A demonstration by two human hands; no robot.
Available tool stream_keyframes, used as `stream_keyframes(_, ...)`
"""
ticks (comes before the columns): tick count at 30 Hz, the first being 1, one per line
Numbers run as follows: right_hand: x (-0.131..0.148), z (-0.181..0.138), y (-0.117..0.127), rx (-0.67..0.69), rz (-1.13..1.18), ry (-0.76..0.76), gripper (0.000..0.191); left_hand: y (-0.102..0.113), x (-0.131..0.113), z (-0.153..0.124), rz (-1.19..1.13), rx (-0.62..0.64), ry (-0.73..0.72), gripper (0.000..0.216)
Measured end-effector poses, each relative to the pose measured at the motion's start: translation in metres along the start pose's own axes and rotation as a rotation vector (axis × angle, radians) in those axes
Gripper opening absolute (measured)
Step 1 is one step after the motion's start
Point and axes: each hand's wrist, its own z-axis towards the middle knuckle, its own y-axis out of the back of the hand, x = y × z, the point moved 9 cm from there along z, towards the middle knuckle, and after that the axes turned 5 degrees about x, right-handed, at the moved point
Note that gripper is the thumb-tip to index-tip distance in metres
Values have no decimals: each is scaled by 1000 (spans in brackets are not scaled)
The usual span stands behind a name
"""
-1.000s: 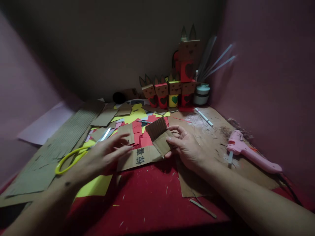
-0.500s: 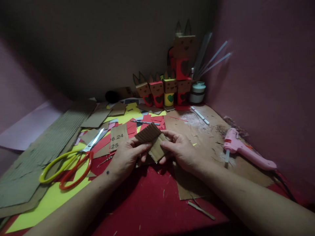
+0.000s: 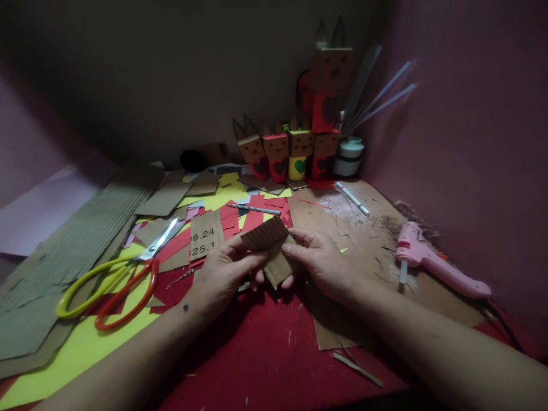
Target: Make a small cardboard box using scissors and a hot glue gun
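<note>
Both hands hold a small folded piece of corrugated cardboard (image 3: 269,245) over the red table top. My left hand (image 3: 222,274) pinches its left side with thumb and fingers. My right hand (image 3: 319,260) grips the right side, thumb on top. The piece is bent, its ribbed flap raised toward the back. Scissors (image 3: 115,274) with yellow and orange handles lie to the left of my left hand. A pink glue gun (image 3: 432,262) rests on brown cardboard to the right.
Cardboard animal figures (image 3: 291,148) with hearts stand at the back wall, beside a small white jar (image 3: 349,157). Red and yellow paper scraps, cardboard strips, a printed cardboard piece (image 3: 203,240) and a pen (image 3: 353,198) litter the table. A large corrugated sheet (image 3: 64,257) lies far left.
My left hand left the long printed cardboard strip and came over to grip the folded piece with my right hand. The scissors now show both handles. The view has shifted slightly.
</note>
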Motion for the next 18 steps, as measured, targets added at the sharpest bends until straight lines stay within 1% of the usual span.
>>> stream_keyframes(3, -2, 2, 3, -29, 81, -2, 41, 2, -2, -2, 63, -9, -6, 31)
stream_keyframes(5, -3, 3, 6, -59, 116, -15, 42, 0, -3, -4, 133, 23, 9, 26)
stream_keyframes(7, -5, 2, 7, -64, 153, -54, 40, -2, -6, -6, 181, 68, 5, 23)
stream_keyframes(10, -3, 0, 1, 5, 253, -109, 41, -2, -16, -8, 189, 113, -55, 22)
stream_keyframes(13, 4, -3, -6, 85, 352, -104, 38, 1, -23, -11, 140, 119, -115, 23)
stream_keyframes(16, 4, -5, -6, 90, 313, -105, 33, 2, -26, -12, 149, 117, -143, 24)
stream_keyframes(18, 2, -4, -5, 81, 258, -103, 40, 2, -22, -11, 164, 108, -124, 21)
